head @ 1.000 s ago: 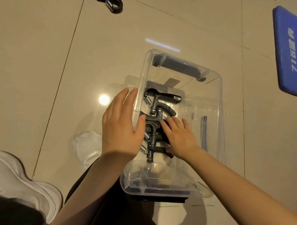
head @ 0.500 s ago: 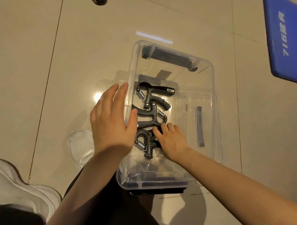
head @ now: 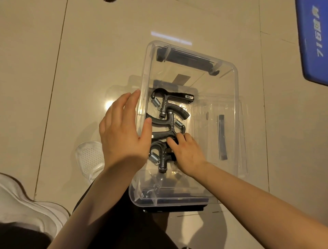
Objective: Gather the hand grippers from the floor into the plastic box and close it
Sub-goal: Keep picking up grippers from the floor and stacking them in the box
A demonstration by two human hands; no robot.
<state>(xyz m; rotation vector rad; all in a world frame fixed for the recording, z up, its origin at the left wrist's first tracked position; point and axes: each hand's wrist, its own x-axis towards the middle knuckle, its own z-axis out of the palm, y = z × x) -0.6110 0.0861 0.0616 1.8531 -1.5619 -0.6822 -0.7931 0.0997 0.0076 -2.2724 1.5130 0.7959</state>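
Observation:
A clear plastic box [head: 236,99] stands open on the tiled floor in front of me. Three black hand grippers with steel springs lie in a row inside it: a far one [head: 170,99], a middle one [head: 165,124] and a near one [head: 160,157]. My left hand [head: 122,131] rests flat against the box's left wall from outside, thumb over the rim. My right hand [head: 186,153] is inside the box, fingers lying on the near and middle grippers; whether they curl round one is hidden. A dark object at the top edge [head: 110,0] is too cut off to identify.
A blue board with white lettering [head: 312,40] lies on the floor at the upper right. My white shoes [head: 90,158] [head: 26,204] are to the left of the box. Black latches sit at the box's far [head: 186,60] and near [head: 174,208] ends.
My right hand has drawn back toward me inside the box, from the middle gripper to the near one. My left hand has stayed on the left wall.

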